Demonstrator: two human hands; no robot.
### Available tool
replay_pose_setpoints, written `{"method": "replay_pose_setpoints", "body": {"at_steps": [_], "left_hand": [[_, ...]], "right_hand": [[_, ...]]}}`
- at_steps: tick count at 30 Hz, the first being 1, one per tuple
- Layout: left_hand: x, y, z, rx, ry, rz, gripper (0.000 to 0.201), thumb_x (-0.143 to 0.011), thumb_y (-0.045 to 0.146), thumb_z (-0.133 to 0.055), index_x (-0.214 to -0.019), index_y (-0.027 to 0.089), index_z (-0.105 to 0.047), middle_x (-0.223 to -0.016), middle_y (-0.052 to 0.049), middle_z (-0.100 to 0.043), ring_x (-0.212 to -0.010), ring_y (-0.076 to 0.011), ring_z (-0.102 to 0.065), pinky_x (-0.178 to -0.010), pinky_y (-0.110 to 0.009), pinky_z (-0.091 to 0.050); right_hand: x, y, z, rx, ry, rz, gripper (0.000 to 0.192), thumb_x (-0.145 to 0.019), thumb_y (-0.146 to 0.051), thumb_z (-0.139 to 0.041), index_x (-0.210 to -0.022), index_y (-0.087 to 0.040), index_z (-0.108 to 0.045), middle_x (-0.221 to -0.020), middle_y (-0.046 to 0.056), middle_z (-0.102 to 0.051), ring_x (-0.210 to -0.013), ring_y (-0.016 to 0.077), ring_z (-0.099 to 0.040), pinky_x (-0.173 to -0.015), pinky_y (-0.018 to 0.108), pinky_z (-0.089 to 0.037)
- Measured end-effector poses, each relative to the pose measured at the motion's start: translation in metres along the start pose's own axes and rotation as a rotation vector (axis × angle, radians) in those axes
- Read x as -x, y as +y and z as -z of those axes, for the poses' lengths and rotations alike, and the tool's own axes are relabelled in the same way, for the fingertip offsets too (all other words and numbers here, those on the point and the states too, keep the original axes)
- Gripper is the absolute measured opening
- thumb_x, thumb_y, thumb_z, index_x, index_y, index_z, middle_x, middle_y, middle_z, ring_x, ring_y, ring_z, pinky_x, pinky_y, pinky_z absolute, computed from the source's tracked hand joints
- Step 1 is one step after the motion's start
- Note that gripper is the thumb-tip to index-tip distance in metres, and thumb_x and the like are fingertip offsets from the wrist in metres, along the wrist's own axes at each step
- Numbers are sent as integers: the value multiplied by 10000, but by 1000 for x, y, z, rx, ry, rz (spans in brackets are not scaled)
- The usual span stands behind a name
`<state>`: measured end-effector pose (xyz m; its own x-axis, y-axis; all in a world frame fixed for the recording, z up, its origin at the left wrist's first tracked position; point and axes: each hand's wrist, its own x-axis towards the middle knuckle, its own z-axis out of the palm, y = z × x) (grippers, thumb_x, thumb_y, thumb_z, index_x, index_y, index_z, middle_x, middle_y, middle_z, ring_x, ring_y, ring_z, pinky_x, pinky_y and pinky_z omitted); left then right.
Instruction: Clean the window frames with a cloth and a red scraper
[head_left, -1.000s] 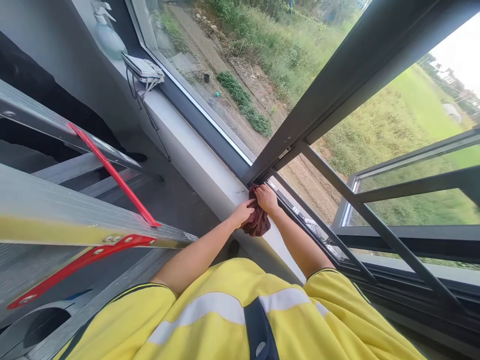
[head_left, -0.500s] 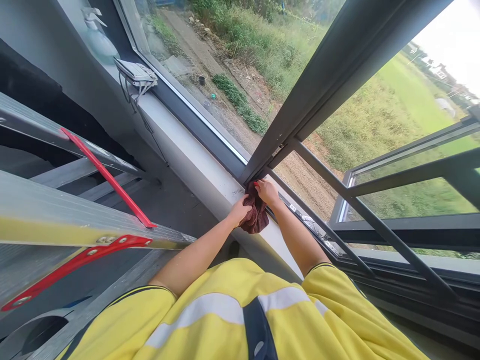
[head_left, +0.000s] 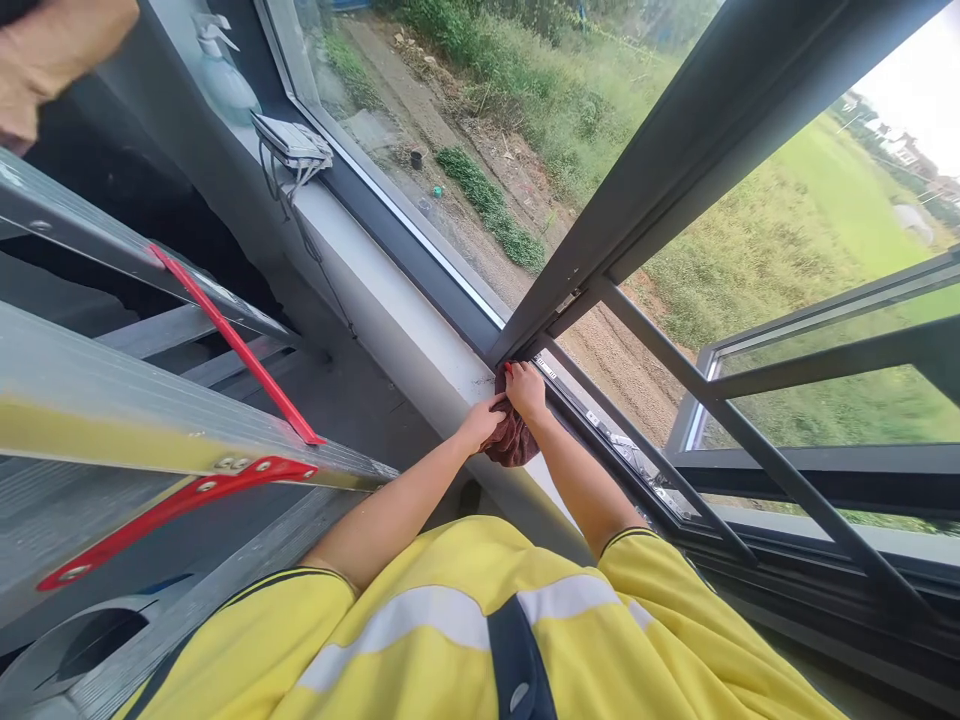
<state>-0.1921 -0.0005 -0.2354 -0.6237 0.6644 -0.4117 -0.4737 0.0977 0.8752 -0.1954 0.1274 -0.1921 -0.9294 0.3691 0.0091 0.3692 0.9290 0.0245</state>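
Left hand: the left hand is curled closed around the near side of a dark red cloth, fingers bent over it.
Right hand: the right hand grips the top of the same cloth, fingers folded down and pressing it into the corner.
Cloth: bunched between both hands, on the inner edge of the white sill, right where the dark upright window post meets the bottom window track.
Edges: the sill runs from the far corner towards the body; the post rises just above the hands, and a slanted bar crosses beside the right forearm.
Open room: bare sill stretches away to the left of the hands; the open sash swings outward over grass.
Ladder: a metal ladder with red braces lies close on the left, near the left elbow.
Far sill: a spray bottle, contents not discernible, stands near a flat white device with cords hanging.
Other person: a blurred hand shows at the top left, well apart.
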Motion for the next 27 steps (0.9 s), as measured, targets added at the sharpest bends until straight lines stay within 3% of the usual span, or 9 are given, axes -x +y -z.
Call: {"method": "replay_pose_setpoints", "body": {"at_steps": [8, 13, 18, 22, 27], "left_hand": [[-6, -6, -7, -5, -14, -27, 541, -747, 115, -562, -1278, 218, -578, -1220, -60, -647, -1110, -227, -593, -962, -341, -456], [-9, -6, -5, 8, -20, -30, 539, -749, 103, -549, -1273, 225, -582, -1147, -51, -685, -1058, -224, -621, -947, -353, -468], [-7, -7, -7, 31, -20, -19, 570, -763, 111, -559, -1323, 216, -531, -1219, -61, -648, -1086, -211, -610, -971, -343, -451], [-7, -5, -5, 40, -26, -21, 567, -760, 104, -560, -1314, 224, -543, -1208, -58, -654, -1087, -216, -609, -956, -338, -463], [-9, -5, -1, 44, -31, -16, 569, -770, 107, -547, -1326, 227, -530, -1225, -54, -645, -1091, -214, -607, -954, -333, -463]], "right_hand": [[0, 13, 0, -29, -41, 43, 243, -932, -262, -419, -891, -156, -633, -892, 92, -627, -852, 187, -569, -742, 261, -404], [0, 6, -4, 31, 28, -1, 277, -949, -251, -381, -938, -138, -633, -961, 121, -628, -948, 201, -560, -832, 277, -395], [-9, 11, 6, 5, -83, 71, 227, -917, -257, -440, -929, -158, -644, -929, 97, -645, -890, 198, -584, -755, 270, -411], [-10, 8, 9, 53, -17, 31, 275, -931, -247, -396, -969, -144, -649, -950, 120, -645, -934, 214, -573, -808, 288, -402], [-7, 6, 5, 33, -44, 134, 274, -934, -242, -399, -940, -136, -651, -954, 112, -643, -934, 201, -567, -836, 275, -397]]}}
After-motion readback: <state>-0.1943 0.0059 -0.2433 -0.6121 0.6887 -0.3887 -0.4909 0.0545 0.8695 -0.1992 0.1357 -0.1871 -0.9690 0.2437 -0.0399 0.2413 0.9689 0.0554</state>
